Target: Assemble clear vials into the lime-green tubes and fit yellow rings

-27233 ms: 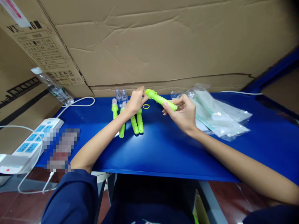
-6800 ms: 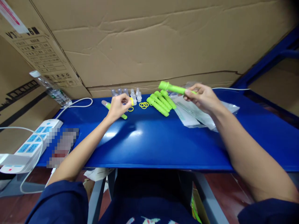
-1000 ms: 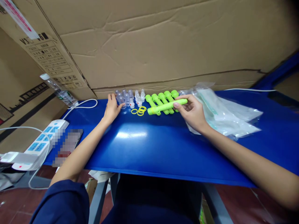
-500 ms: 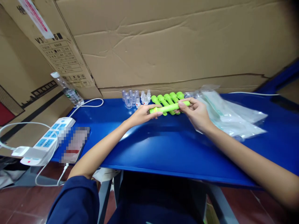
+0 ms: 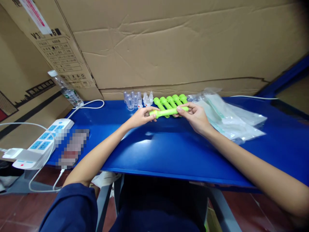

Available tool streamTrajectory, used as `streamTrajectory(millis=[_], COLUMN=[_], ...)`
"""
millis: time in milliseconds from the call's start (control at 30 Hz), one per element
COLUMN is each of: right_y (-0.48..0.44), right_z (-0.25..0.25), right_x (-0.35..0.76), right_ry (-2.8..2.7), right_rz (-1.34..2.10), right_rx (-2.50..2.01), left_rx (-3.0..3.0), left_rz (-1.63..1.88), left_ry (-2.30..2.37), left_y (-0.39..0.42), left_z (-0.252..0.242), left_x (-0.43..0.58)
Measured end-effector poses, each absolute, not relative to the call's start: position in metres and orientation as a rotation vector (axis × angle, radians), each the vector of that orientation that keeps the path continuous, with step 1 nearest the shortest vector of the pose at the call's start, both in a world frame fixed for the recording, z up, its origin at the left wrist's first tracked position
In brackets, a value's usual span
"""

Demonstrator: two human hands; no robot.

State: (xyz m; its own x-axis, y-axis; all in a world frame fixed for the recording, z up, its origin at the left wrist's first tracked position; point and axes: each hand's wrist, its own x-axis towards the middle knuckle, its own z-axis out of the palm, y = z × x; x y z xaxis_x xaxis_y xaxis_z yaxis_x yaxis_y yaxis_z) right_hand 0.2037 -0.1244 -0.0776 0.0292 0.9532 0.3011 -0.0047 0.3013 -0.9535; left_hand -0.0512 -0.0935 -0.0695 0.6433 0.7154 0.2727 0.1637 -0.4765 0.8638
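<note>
A bright green flashlight-shaped plastic tube is held nearly level above the blue table, its right end slightly higher. My left hand is closed around its wider left end, where a bit of yellow shows. Near the other end, my right hand pinches the tube between thumb and fingers. Just behind it, several similar green tubes lie side by side in a slanting row. Left of that row stand several clear plastic caps and a few small white-and-clear pieces, some with red dots.
Clear plastic bags lie right of my right hand. At the left are a power strip with white cables, a phone and a water bottle. Cardboard walls the back of the blue table.
My view has shifted slightly. The left end of the green tube shows more of its wider head and yellow part, and my left fingers sit differently around it. Both hands keep hold.
</note>
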Motion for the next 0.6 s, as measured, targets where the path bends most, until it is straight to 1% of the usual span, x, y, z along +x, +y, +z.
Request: streamTrajectory(millis=[100, 300, 433, 600], right_y=[-0.127, -0.122, -0.119, -0.128], right_z=[-0.081, -0.083, -0.083, -0.082], right_x=[0.201, 0.202, 0.203, 0.197], right_ry=[-1.353, -1.331, -1.322, -1.366], right_rz=[0.938, 1.007, 1.011, 0.963], right_rx=[-0.979, -0.954, -0.948, -0.96], left_rx=[1.983, 1.955, 1.934, 2.181], left_rz=[0.815, 0.709, 0.74, 0.815], left_ry=[0.718, 0.72, 0.711, 0.794], left_y=[-0.097, -0.111, -0.108, -0.091], left_z=[-0.071, -0.061, -0.062, -0.073], left_x=[-0.054, -0.053, -0.051, -0.059])
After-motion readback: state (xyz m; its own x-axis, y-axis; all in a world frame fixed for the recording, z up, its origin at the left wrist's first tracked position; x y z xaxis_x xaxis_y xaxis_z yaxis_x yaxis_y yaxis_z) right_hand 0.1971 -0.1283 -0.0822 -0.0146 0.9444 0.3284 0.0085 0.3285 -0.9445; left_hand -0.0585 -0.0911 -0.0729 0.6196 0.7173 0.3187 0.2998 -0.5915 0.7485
